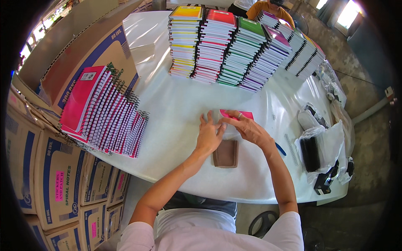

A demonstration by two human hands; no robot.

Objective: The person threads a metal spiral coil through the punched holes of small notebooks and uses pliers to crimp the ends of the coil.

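Both hands meet on the pink notebook [236, 115], left hand [208, 136] and right hand [248, 129] pinching its clear sleeve; I judge steady, even pulling works best, above the brown pouch [226, 154].

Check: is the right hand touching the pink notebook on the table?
Touching. The head view shows the right hand lying over the pink notebook, fingers pressed on its near edge, with no gap visible. The left hand meets it beside them.
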